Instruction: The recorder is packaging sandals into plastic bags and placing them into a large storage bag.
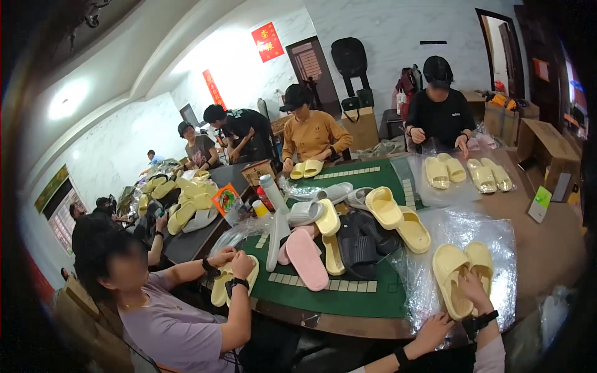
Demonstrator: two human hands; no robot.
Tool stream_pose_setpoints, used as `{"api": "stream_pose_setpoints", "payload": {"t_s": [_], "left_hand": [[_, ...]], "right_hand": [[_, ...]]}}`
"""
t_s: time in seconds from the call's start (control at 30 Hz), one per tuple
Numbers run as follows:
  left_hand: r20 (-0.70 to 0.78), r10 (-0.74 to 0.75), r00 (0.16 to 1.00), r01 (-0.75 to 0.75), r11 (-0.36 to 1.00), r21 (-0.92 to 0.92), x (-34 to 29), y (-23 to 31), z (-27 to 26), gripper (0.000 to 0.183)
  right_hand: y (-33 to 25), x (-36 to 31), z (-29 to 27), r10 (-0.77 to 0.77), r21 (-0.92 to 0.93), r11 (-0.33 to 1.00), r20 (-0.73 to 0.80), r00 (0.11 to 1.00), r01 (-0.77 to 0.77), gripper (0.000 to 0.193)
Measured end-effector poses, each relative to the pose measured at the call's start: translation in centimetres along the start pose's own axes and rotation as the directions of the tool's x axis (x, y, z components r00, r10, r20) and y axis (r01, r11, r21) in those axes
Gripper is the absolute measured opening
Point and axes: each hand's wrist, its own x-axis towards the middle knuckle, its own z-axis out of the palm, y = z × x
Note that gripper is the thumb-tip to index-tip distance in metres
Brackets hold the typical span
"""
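A pair of pale yellow slippers (449, 273) lies side by side on a clear plastic bag (497, 239) at the near right of the table. My right hand (475, 288) grips the near end of the pair, fingers between the two slippers. My left hand (435, 327) sits lower at the table's edge, closed on the near border of the plastic bag. Both wrists wear black bands.
A heap of yellow, pink, white and black slippers (348, 233) covers the green mat (348, 298). A person in lilac (168, 311) at the left handles yellow slippers. Two more people sit at the far side, with bagged yellow pairs (463, 174). Cardboard boxes (547, 152) stand at the right.
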Motion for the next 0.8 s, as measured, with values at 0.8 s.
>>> {"api": "stream_pose_setpoints", "payload": {"t_s": [0.8], "left_hand": [[-0.247, 0.146, 0.958, -0.065, 0.949, 0.307, 0.4, -3.4, -3.5, 0.03]], "right_hand": [[1.1, -16.3, -5.0, -0.328, 0.807, 0.496, -0.167, 0.93, 0.32, 0.051]]}}
